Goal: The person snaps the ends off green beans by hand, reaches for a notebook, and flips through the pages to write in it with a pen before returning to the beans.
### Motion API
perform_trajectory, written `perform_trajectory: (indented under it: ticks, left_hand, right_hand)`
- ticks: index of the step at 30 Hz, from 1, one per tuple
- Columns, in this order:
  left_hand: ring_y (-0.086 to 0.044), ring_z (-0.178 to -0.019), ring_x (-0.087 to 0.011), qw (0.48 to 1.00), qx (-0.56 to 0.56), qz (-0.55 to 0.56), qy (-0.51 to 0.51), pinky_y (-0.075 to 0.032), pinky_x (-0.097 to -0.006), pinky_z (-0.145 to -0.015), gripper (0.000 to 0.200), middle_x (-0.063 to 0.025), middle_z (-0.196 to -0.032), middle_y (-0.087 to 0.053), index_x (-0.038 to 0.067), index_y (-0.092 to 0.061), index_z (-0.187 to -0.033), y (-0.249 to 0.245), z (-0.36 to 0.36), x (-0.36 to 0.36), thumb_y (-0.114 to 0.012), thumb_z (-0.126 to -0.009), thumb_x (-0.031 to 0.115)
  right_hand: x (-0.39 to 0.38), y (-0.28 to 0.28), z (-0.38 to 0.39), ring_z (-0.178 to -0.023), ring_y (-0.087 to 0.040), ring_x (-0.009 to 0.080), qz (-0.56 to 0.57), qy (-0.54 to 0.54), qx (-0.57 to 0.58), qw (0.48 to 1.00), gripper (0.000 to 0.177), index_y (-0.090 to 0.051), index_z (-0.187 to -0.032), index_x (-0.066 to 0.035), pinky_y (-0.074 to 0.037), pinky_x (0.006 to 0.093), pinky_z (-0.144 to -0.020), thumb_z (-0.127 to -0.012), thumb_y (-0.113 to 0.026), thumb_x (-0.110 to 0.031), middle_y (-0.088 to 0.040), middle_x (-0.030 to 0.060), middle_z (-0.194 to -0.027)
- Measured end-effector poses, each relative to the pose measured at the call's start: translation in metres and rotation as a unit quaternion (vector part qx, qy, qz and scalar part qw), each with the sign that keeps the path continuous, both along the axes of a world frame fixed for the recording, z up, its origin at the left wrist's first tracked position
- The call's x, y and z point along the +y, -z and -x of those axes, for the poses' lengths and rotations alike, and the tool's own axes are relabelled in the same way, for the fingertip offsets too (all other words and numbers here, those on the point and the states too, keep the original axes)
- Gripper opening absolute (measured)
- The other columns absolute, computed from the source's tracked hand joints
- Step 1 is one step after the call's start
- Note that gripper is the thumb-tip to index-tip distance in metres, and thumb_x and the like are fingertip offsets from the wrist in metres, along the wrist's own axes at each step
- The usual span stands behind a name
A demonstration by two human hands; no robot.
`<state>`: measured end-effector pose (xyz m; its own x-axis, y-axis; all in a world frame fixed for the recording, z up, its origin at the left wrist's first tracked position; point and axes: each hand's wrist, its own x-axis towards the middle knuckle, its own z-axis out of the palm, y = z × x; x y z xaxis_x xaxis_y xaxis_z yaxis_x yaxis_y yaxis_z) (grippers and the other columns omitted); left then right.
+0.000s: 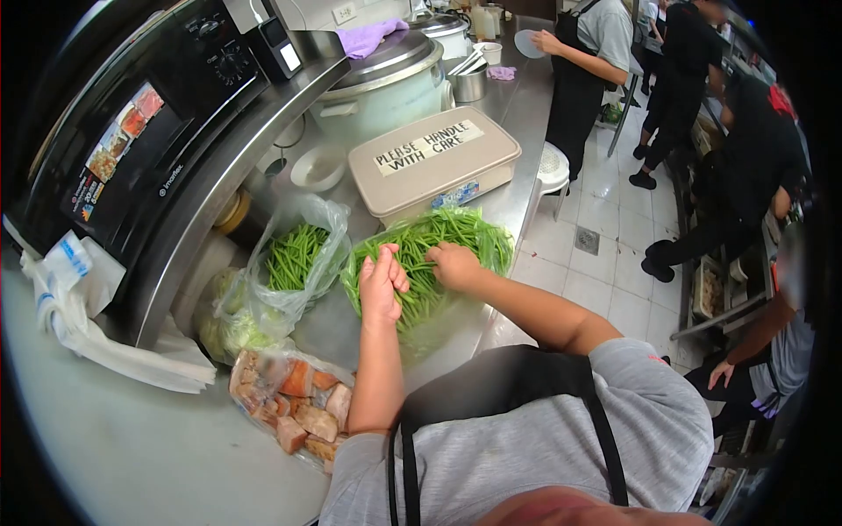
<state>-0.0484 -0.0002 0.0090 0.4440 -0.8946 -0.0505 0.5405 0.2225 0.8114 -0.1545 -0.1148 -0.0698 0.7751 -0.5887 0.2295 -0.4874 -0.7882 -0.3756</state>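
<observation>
A large heap of cut green beans (421, 298) lies in a spread clear plastic bag on the steel counter. My left hand (383, 282) is over the left part of the heap, its fingers curled toward the palm; whatever they hold is hidden. On the heap's right side, my right hand (454, 266) has its fingers closed down among the beans, their tips partly hidden. Left of the heap stands an open plastic bag (307, 285) with more green beans. Closer to me is a clear bag of meat chunks (303, 408), beside a bag of pale green vegetables (230, 324).
Behind the beans is a lidded beige box (436, 162) marked "PLEASE HANDLE WITH CARE". A big rice cooker (381, 83) and a white bowl (319, 167) stand farther back. A microwave (132, 114) occupies the left shelf. Several co-workers are at right; one holds a round lid (529, 44).
</observation>
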Motion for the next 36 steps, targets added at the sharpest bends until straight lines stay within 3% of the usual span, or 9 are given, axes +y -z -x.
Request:
perform_trajectory:
  ticks: [5, 9, 13, 18, 21, 24, 27, 32, 36]
  left_hand:
    - [-0.034, -0.044, -0.0048, 0.994, -0.068, -0.053, -0.062, -0.029, -0.0188, -0.038, 0.014, 0.0034, -0.056, -0.038, 0.007, -0.047, -0.087, 0.008, 0.003, -0.005, -0.045, -0.086, 0.021]
    - [-0.038, -0.047, -0.0045, 0.939, -0.29, -0.106, -0.151, -0.032, -0.0178, -0.042, 0.014, 0.0022, -0.063, -0.046, 0.005, -0.048, -0.085, 0.033, 0.016, -0.023, -0.045, -0.086, 0.019]
    - [-0.039, -0.049, -0.0033, 0.955, -0.275, -0.077, -0.08, -0.031, -0.0179, -0.042, 0.013, 0.0021, -0.063, -0.047, 0.005, -0.049, -0.082, 0.036, 0.029, -0.027, -0.044, -0.085, 0.017]
    - [-0.037, -0.049, -0.0024, 0.946, -0.315, -0.064, -0.037, -0.029, -0.0175, -0.041, 0.01, 0.0036, -0.063, -0.046, 0.006, -0.05, -0.082, 0.029, 0.025, -0.023, -0.046, -0.084, 0.016]
    - [-0.047, -0.06, -0.007, 0.931, -0.343, -0.122, -0.019, -0.038, -0.0216, -0.056, 0.013, -0.0007, -0.068, -0.053, 0.002, -0.052, -0.087, 0.022, 0.019, -0.017, -0.048, -0.083, 0.013]
    - [-0.048, -0.062, -0.0068, 0.929, -0.355, -0.108, 0.0, -0.039, -0.0217, -0.057, 0.015, -0.0006, -0.071, -0.054, 0.002, -0.054, -0.091, 0.017, 0.017, -0.017, -0.049, -0.082, 0.013]
    - [-0.036, -0.049, -0.0024, 0.953, -0.297, -0.055, 0.027, -0.027, -0.0169, -0.043, 0.011, 0.004, -0.066, -0.049, 0.007, -0.053, -0.089, 0.004, 0.029, -0.017, -0.048, -0.082, 0.014]
    - [-0.041, -0.057, -0.0037, 0.946, -0.316, -0.06, 0.034, -0.034, -0.0176, -0.051, 0.015, 0.0009, -0.073, -0.053, 0.003, -0.053, -0.092, 0.014, 0.021, -0.021, -0.05, -0.08, 0.011]
    - [-0.044, -0.061, -0.0047, 0.933, -0.347, -0.086, 0.032, -0.037, -0.0186, -0.056, 0.016, -0.0015, -0.08, -0.055, 0.001, -0.052, -0.092, 0.011, 0.02, -0.019, -0.051, -0.079, 0.01]
  right_hand:
    - [-0.014, -0.008, -0.006, -0.074, -0.056, 0.0234, -0.088, 0.014, -0.202, 0.975, 0.013, -0.057, -0.082, -0.005, -0.044, 0.0349, -0.066, -0.071, -0.051, -0.005, -0.056, 0.0109, -0.081]
    - [-0.001, -0.044, -0.013, -0.063, -0.051, 0.0121, -0.278, -0.047, -0.421, 0.862, 0.008, -0.051, -0.081, -0.001, -0.044, 0.0257, -0.058, -0.075, -0.052, -0.006, -0.053, 0.004, -0.066]
    - [0.026, -0.08, -0.001, -0.063, -0.047, 0.0071, -0.542, -0.045, -0.383, 0.747, 0.008, -0.051, -0.085, -0.004, -0.041, 0.0215, -0.058, -0.077, -0.052, -0.007, -0.052, 0.0015, -0.071]
    - [0.014, -0.07, 0.006, -0.065, -0.044, 0.0036, -0.465, -0.059, -0.464, 0.752, 0.013, -0.052, -0.089, -0.003, -0.039, 0.0194, -0.058, -0.079, -0.051, -0.011, -0.051, -0.0015, -0.073]
    - [0.002, -0.068, 0.015, -0.065, -0.044, 0.0034, -0.45, -0.062, -0.47, 0.757, 0.014, -0.053, -0.09, -0.003, -0.038, 0.0188, -0.058, -0.08, -0.05, -0.012, -0.051, -0.0021, -0.074]
    - [0.0, -0.067, 0.02, -0.063, -0.045, 0.0037, -0.446, -0.055, -0.465, 0.763, 0.014, -0.053, -0.091, -0.003, -0.039, 0.0183, -0.057, -0.08, -0.051, -0.011, -0.051, -0.0021, -0.074]
    - [0.006, -0.07, 0.021, -0.061, -0.045, 0.0041, -0.441, -0.06, -0.448, 0.775, 0.013, -0.053, -0.089, -0.002, -0.039, 0.0182, -0.056, -0.079, -0.052, -0.01, -0.051, -0.0019, -0.072]
    - [0.011, -0.076, 0.022, -0.059, -0.047, 0.0048, -0.421, -0.027, -0.496, 0.759, 0.008, -0.052, -0.082, -0.002, -0.041, 0.0188, -0.054, -0.079, -0.052, -0.01, -0.052, -0.0013, -0.069]
    - [0.0, -0.074, 0.029, -0.057, -0.046, 0.005, -0.375, -0.008, -0.413, 0.83, 0.011, -0.05, -0.081, -0.003, -0.04, 0.0198, -0.053, -0.08, -0.052, -0.014, -0.05, -0.0014, -0.066]
